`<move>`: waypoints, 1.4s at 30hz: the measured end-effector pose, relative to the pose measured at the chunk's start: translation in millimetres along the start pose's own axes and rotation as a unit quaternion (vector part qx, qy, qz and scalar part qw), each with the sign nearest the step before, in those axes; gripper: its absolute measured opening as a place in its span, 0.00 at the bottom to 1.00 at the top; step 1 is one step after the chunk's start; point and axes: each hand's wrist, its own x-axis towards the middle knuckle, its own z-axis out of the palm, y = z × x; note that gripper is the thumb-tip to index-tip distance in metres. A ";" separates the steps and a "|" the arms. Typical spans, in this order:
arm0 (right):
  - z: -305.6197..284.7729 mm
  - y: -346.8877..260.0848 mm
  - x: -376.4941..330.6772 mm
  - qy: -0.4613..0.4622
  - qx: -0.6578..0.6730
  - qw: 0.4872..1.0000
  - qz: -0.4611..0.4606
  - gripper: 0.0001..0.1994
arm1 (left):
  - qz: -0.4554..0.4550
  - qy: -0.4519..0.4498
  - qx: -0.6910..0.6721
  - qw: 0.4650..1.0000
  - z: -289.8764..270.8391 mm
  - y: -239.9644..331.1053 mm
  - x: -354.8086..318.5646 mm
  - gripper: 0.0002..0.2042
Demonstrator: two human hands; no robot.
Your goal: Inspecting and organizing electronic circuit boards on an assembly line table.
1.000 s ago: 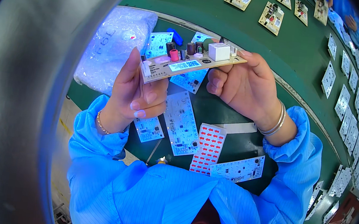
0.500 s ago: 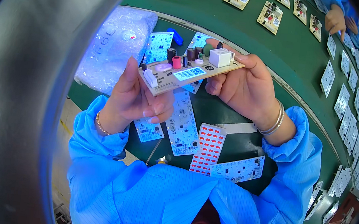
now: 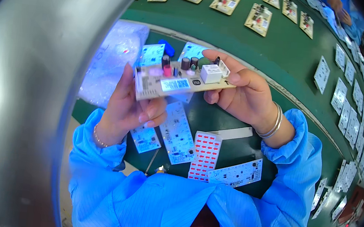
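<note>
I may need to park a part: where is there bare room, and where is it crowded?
Widest: far green surface between the tan boards and curved rail. Smaller: near green surface between the white strip, lower-right white board and right sleeve. Crowded: around the left hand, with white boards and wrapped package; also far right, lined with boards.

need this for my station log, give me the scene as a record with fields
left hand: holds left end of tan rectangular circuit board
right hand: holds that board's right end
on dark green bench: white rectangular circuit boards, flat white sheet of red arrows
at left: clear plastic-wrapped package
beyond: more tan circuit boards, spaced apart
</note>
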 end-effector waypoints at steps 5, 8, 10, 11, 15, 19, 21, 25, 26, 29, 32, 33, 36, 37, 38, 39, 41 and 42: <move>-16.1 -34.0 -25.1 0.051 -0.072 0.984 -0.157 0.25 | 0.015 0.013 0.061 0.998 10.2 4.9 1.0 0.27; -42.0 -55.6 -43.0 0.186 -0.214 0.914 -0.290 0.24 | 0.026 0.045 0.088 0.995 25.0 1.0 -1.0 0.25; -56.7 -66.0 -52.5 0.214 -0.209 0.897 -0.324 0.24 | 0.018 0.049 0.092 0.994 31.4 -2.0 -3.6 0.24; -64.5 -70.1 -57.4 0.236 -0.204 0.885 -0.346 0.25 | 0.025 0.071 0.092 0.993 34.1 -3.8 -4.1 0.24; -77.5 -83.9 -57.4 0.261 -0.189 0.868 -0.379 0.28 | 0.038 0.088 0.085 0.992 36.1 0.1 -3.0 0.23; -87.5 -85.1 -55.1 0.299 -0.205 0.854 -0.374 0.29 | 0.003 0.076 0.110 0.991 33.1 4.6 -2.3 0.21; -93.3 -88.6 -55.9 0.323 -0.199 0.849 -0.368 0.30 | 0.001 0.071 0.109 0.992 30.4 4.5 -1.9 0.20; -98.4 -92.1 -51.3 0.361 -0.155 0.835 -0.385 0.30 | 0.000 0.077 0.108 0.991 30.9 4.6 -2.8 0.19; -97.3 -92.1 -50.9 0.362 -0.146 0.839 -0.380 0.31 | 0.002 0.077 0.108 0.991 30.7 4.3 -2.8 0.19; -99.2 -94.0 -49.0 0.322 -0.173 0.871 -0.329 0.33 | 0.001 0.072 0.107 0.992 27.6 2.8 -2.0 0.19; -95.1 -93.4 -46.4 0.320 -0.195 0.878 -0.299 0.34 | -0.003 0.070 0.105 0.992 24.5 2.1 -2.7 0.18; -98.6 -94.6 -47.2 0.321 -0.195 0.878 -0.299 0.34 | -0.002 0.067 0.100 0.993 23.7 1.7 -2.6 0.18; -106.6 -97.5 -48.4 0.300 -0.203 0.895 -0.259 0.33 | -0.001 0.068 0.095 0.993 24.5 0.3 -1.5 0.18; -101.6 -96.7 -48.0 0.319 -0.203 0.889 -0.259 0.32 | 0.001 0.071 0.094 0.993 24.9 -0.1 -1.5 0.18; -99.0 -96.1 -47.7 0.338 -0.203 0.882 -0.259 0.30 | 0.001 0.072 0.095 0.993 25.0 -0.4 -1.6 0.18; -103.1 -96.2 -48.4 0.339 -0.202 0.881 -0.261 0.30 | 0.001 0.067 0.097 0.993 25.1 -0.4 -0.5 0.17; -114.9 -96.8 -49.9 0.315 -0.193 0.886 -0.280 0.27 | -0.001 0.060 0.099 0.993 26.6 -0.4 1.3 0.17; -109.7 -95.9 -49.5 0.314 -0.192 0.887 -0.279 0.27 | 0.001 0.064 0.101 0.993 27.1 -0.5 0.4 0.17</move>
